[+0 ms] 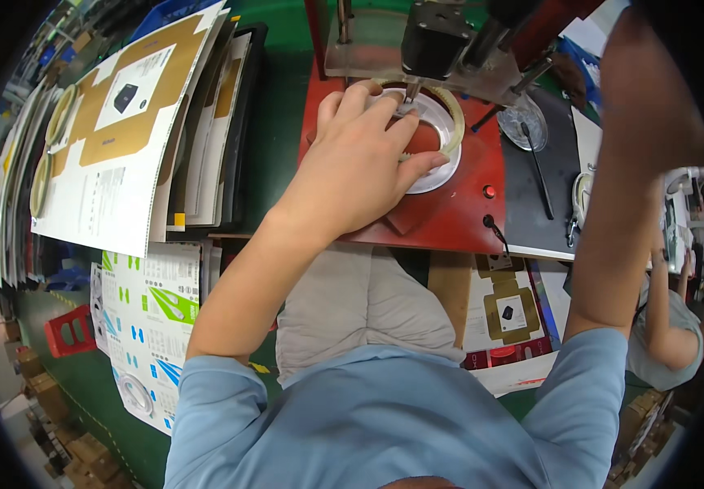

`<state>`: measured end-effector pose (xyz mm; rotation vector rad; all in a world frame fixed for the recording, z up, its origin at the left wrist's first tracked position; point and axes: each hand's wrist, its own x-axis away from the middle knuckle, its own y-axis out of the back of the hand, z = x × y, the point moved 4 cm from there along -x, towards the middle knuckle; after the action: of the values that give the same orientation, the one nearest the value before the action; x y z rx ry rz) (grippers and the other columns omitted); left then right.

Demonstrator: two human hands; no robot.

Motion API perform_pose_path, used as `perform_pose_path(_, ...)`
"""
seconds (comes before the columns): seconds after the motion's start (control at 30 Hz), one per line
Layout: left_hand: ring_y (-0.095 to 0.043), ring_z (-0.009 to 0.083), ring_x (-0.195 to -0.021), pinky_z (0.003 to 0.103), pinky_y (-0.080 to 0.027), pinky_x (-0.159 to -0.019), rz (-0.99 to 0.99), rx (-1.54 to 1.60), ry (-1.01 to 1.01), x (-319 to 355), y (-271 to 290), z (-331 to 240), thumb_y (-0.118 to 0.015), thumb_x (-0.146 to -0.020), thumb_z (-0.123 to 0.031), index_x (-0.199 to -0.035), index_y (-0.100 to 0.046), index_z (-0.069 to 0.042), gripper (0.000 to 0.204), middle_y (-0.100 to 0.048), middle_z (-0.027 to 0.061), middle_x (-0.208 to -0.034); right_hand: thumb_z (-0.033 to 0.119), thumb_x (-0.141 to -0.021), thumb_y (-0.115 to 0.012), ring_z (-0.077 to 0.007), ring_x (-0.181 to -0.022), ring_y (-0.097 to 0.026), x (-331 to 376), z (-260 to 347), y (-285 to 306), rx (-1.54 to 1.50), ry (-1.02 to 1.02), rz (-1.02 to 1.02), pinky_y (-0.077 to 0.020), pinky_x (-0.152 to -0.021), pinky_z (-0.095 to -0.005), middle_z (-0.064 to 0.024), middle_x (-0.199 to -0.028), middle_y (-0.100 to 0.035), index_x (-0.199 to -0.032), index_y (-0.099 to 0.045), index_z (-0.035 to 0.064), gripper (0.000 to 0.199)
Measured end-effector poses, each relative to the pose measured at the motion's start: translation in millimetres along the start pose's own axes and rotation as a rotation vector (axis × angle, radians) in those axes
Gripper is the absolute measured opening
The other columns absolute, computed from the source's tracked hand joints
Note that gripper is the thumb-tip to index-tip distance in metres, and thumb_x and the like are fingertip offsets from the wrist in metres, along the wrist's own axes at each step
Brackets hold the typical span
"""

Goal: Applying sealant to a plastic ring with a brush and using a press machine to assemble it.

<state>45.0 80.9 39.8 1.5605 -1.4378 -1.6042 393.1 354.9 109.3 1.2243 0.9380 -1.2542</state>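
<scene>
My left hand (364, 155) lies over a white ring (447, 167) with a roll of yellowish tape (452, 114) around its upper part. Its fingers are apart, the fingertips beside the tip of a black spindle (436, 41) and the thumb across the ring's near side. A small pale piece shows at the fingertips, partly hidden by them. The ring sits on the red base (470, 216) of a bench machine. My right hand (649, 90) is raised at the upper right, smeared by motion, so its fingers cannot be made out.
Tall stacks of printed card sheets (156, 147) stand at the left. Right of the base are a clear round dish (523, 122) and a thin black stick (539, 179). A red button (489, 191) sits on the base. Another person (666, 334) is at the far right.
</scene>
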Motion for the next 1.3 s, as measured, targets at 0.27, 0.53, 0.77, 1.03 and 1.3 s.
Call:
perform_pose_path(0.27, -0.059, 0.0359, -0.124, 0.044, -0.046, -0.107, -0.225, 0.354, -0.065, 29, 22, 10, -0.076, -0.092, -0.011, -0.122, -0.072, -0.003, 0.031, -0.068, 0.0141, -0.13, 0.005, -0.107, -0.056, -0.0318, -0.131, -0.064, -40, 273, -104, 0.108, 0.183, 0.055, -0.0456, -0.115, -0.041, -0.0233, -0.138, -0.066, -0.132, -0.062, -0.0128, 0.032)
perform_pose_path(0.53, -0.061, 0.0343, -0.124, 0.041, -0.048, -0.107, -0.316, 0.602, 0.325, 89, -7, 40, -0.069, -0.099, -0.011, -0.13, -0.064, 0.002, 0.034, -0.062, 0.02, -0.135, 0.017, -0.101, -0.065, -0.0391, -0.145, -0.044, 122, 275, -79, 0.643, -0.599, 0.872, -0.0329, -0.119, -0.051, -0.0147, -0.149, -0.056, -0.135, -0.065, 0.0052, 0.035)
perform_pose_path(0.77, -0.054, 0.0335, -0.136, 0.04, -0.041, -0.116, -0.309, 0.667, 0.373, 100, -30, 42, -0.064, -0.103, -0.014, -0.143, -0.055, 0.003, 0.044, -0.055, 0.0208, -0.147, 0.023, -0.099, -0.067, -0.0391, -0.153, -0.034, 122, 286, -78, 0.683, -0.6, 0.958, -0.0249, -0.124, -0.0535, -0.0121, -0.16, -0.049, -0.144, -0.06, 0.0006, 0.051)
perform_pose_path(1.03, -0.052, 0.0337, -0.138, 0.04, -0.039, -0.118, -0.313, 0.687, 0.386, 100, -33, 43, -0.063, -0.104, -0.014, -0.142, -0.054, 0.003, 0.043, -0.053, 0.0211, -0.148, 0.031, -0.098, -0.068, -0.0401, -0.156, -0.029, 120, 290, -76, 0.662, -0.581, 1.119, -0.0195, -0.126, -0.0568, -0.0113, -0.165, -0.042, -0.149, -0.053, -0.0029, 0.064)
perform_pose_path(1.3, -0.062, 0.0241, -0.126, 0.039, -0.047, -0.111, -0.328, 0.733, 0.407, 94, -3, 42, -0.068, -0.102, -0.012, -0.138, -0.059, 0.003, 0.04, -0.064, 0.0141, -0.137, 0.013, -0.098, -0.067, -0.0383, -0.137, -0.051, 93, 276, -82, 0.484, -0.576, 0.787, -0.0388, -0.116, -0.0469, -0.0165, -0.15, -0.055, -0.137, -0.064, 0.0031, 0.04)
